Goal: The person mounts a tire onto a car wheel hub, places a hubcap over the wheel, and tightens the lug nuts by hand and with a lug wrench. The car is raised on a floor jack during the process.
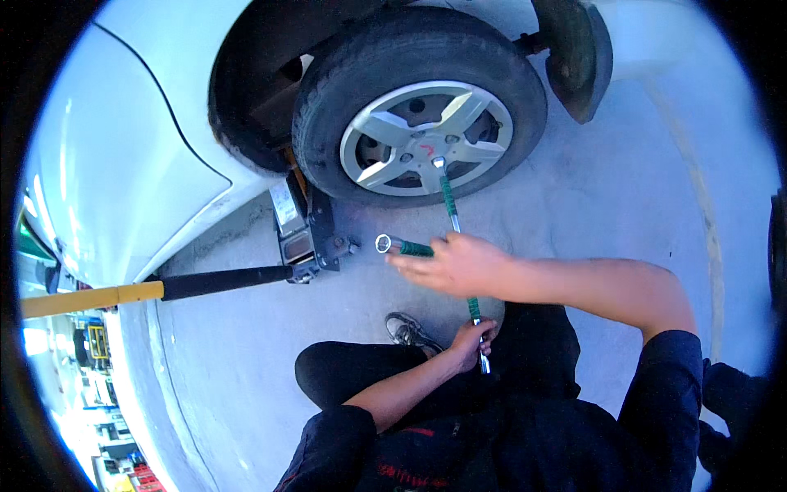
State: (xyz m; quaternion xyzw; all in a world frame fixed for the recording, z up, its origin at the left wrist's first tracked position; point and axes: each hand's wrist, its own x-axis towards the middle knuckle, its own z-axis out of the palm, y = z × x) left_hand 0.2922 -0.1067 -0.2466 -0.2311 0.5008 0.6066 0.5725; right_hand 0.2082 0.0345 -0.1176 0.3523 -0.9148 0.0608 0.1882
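A four-way lug wrench (448, 197) with green-wrapped arms and chrome sockets reaches from the wheel toward my body. Its far socket sits on the wheel (393, 127), below the center of the silver five-spoke cover, seemingly on a lug nut. My right hand (459, 264) is closed around the wrench near its crossing, and one socketed arm sticks out to the left past the fingers. Lower down, my left hand (474, 344) wraps the near arm just above its end socket. The tire stands in the wheel arch of a white car (139, 164).
A floor jack (307, 238) stands left of the wheel, partly under the car, its yellow and black handle (205, 283) running out to the left. My shoe (410, 330) rests on the grey floor (238, 353). Workshop shelves and equipment (102, 394) line the far left. Dark shapes (730, 402) show at right.
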